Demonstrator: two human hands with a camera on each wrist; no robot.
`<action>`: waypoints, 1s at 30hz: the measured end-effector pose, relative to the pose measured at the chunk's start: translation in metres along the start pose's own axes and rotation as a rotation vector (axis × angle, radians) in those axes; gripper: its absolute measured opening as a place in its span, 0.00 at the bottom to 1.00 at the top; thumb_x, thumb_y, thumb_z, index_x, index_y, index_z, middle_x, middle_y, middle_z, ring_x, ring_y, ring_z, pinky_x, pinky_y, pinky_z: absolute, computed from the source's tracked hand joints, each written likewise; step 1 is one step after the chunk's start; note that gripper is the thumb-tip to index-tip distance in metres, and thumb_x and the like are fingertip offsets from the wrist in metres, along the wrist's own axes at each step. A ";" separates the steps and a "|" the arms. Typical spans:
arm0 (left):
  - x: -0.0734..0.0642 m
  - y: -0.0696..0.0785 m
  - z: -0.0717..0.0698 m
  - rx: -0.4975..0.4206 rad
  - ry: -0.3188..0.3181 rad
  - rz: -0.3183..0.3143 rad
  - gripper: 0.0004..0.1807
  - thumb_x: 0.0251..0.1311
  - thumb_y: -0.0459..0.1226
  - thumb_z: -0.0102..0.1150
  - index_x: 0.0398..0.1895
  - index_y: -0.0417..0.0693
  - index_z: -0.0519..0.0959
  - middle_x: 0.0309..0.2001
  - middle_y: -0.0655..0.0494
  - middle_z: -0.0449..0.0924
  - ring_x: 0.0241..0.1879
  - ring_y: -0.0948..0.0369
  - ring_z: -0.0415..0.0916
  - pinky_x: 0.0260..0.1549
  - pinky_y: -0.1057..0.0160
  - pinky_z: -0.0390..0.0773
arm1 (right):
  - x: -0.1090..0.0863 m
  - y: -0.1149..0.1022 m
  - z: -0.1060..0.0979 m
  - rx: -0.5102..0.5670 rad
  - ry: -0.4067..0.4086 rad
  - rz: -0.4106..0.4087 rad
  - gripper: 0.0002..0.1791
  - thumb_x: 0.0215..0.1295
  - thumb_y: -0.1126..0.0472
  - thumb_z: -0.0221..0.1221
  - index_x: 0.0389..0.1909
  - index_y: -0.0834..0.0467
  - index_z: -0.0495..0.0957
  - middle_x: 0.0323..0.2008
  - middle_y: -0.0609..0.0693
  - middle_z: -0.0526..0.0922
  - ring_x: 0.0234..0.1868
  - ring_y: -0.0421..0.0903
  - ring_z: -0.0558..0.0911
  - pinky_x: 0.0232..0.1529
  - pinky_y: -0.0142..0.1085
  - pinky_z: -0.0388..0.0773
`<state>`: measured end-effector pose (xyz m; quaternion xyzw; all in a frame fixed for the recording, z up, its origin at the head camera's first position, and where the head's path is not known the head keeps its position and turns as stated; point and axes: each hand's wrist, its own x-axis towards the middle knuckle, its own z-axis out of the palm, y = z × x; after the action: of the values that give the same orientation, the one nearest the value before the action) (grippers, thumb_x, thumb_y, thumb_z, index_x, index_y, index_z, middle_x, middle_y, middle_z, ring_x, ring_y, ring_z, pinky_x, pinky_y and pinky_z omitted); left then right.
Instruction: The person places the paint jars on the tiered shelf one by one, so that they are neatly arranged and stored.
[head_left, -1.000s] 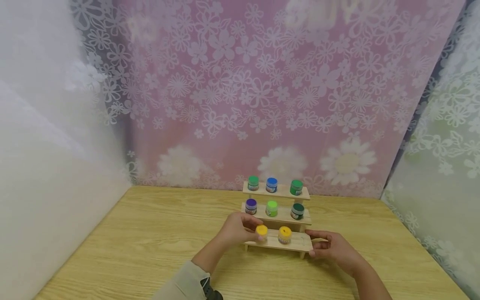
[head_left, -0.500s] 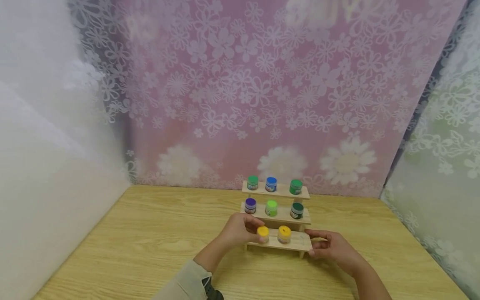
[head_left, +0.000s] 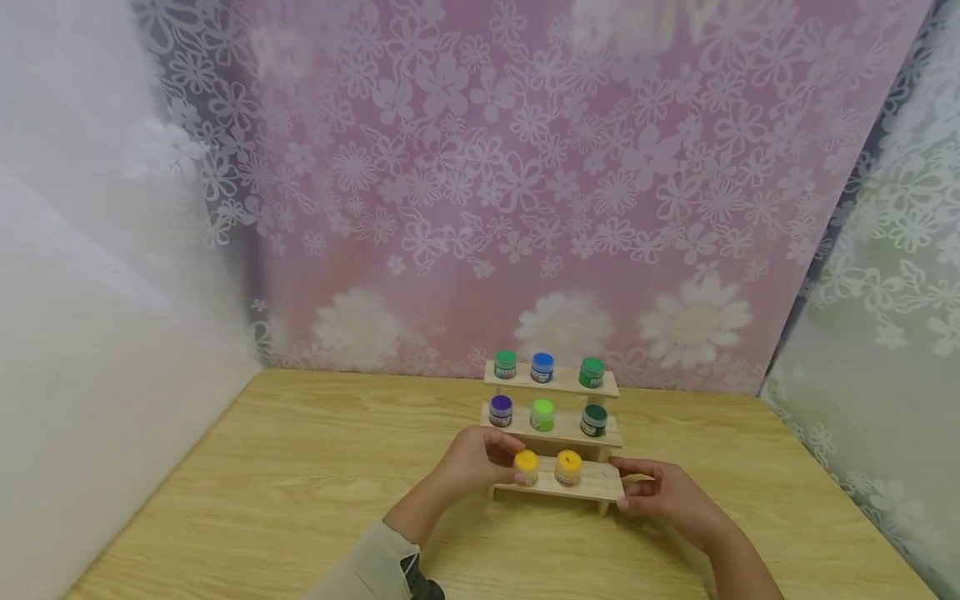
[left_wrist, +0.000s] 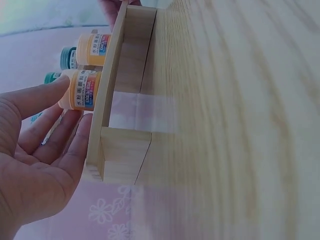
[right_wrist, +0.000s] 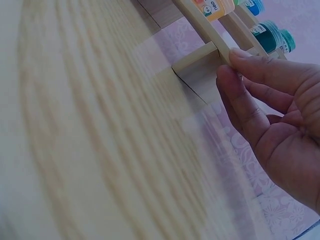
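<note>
A three-tier wooden display stand point(head_left: 592, 482) stands on the table. On its lowest tier, my left hand point(head_left: 474, 460) holds a yellow-lidded paint jar point(head_left: 527, 467) between thumb and fingers. The left wrist view shows the thumb against the side of this orange-yellow jar point(left_wrist: 82, 90), its base at the tier's top. Just right of it sits a second yellow paint jar point(head_left: 568, 468), untouched. My right hand point(head_left: 667, 498) pinches the right end of the lowest tier; in the right wrist view its thumb point(right_wrist: 260, 65) lies at the board's edge.
The middle tier carries a purple jar point(head_left: 501, 411), a light green jar point(head_left: 542, 415) and a dark green jar point(head_left: 594, 421). Two green jars and a blue jar point(head_left: 542, 367) stand on top. Behind the wooden table point(head_left: 337, 467) hangs a pink flowered curtain point(head_left: 480, 208).
The left hand's yellow jar has shifted slightly right and forward along the lowest tier, closer to the second yellow jar. My right hand has stayed at the stand's end.
</note>
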<state>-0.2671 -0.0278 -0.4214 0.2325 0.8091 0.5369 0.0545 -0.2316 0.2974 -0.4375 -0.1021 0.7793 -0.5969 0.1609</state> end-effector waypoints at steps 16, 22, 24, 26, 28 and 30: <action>-0.021 -0.007 -0.031 -0.044 0.003 -0.027 0.17 0.53 0.33 0.73 0.48 0.43 0.84 0.47 0.53 0.83 0.46 0.57 0.77 0.43 0.60 0.81 | -0.010 -0.007 -0.014 -0.110 0.023 -0.061 0.37 0.64 0.62 0.64 0.67 0.75 0.61 0.61 0.71 0.70 0.51 0.54 0.80 0.46 0.42 0.81; -0.031 -0.013 -0.047 -0.075 0.009 -0.032 0.21 0.52 0.31 0.72 0.51 0.42 0.83 0.50 0.50 0.80 0.49 0.54 0.76 0.42 0.58 0.81 | -0.017 -0.010 -0.019 -0.098 0.061 -0.071 0.36 0.65 0.61 0.64 0.69 0.72 0.61 0.64 0.72 0.65 0.49 0.49 0.81 0.47 0.42 0.81; -0.035 -0.015 -0.052 -0.094 0.002 -0.034 0.22 0.52 0.30 0.73 0.53 0.40 0.82 0.52 0.47 0.79 0.50 0.51 0.76 0.43 0.58 0.82 | -0.019 -0.012 -0.020 -0.094 0.069 -0.073 0.35 0.66 0.61 0.63 0.68 0.72 0.61 0.64 0.72 0.65 0.49 0.49 0.81 0.48 0.43 0.81; -0.039 -0.016 -0.058 -0.108 0.005 -0.035 0.24 0.51 0.30 0.73 0.54 0.40 0.81 0.54 0.44 0.77 0.52 0.48 0.74 0.44 0.58 0.81 | -0.020 -0.014 -0.020 -0.092 0.076 -0.069 0.36 0.66 0.61 0.63 0.68 0.72 0.62 0.65 0.71 0.64 0.49 0.49 0.81 0.49 0.44 0.80; -0.043 -0.018 -0.063 -0.116 0.016 -0.035 0.24 0.52 0.31 0.73 0.54 0.41 0.81 0.55 0.43 0.77 0.54 0.46 0.73 0.46 0.57 0.81 | -0.021 -0.017 -0.019 -0.114 0.093 -0.058 0.36 0.65 0.60 0.64 0.69 0.71 0.62 0.65 0.70 0.64 0.49 0.48 0.81 0.49 0.45 0.80; -0.048 -0.019 -0.069 -0.119 0.029 -0.041 0.24 0.52 0.32 0.73 0.54 0.43 0.81 0.56 0.45 0.76 0.55 0.44 0.72 0.47 0.57 0.80 | -0.022 -0.020 -0.017 -0.162 0.123 -0.051 0.36 0.64 0.58 0.65 0.68 0.70 0.63 0.66 0.69 0.65 0.49 0.48 0.81 0.49 0.47 0.80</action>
<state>-0.2539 -0.1130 -0.4178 0.2047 0.7811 0.5861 0.0674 -0.2177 0.3151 -0.4115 -0.0979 0.8305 -0.5411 0.0888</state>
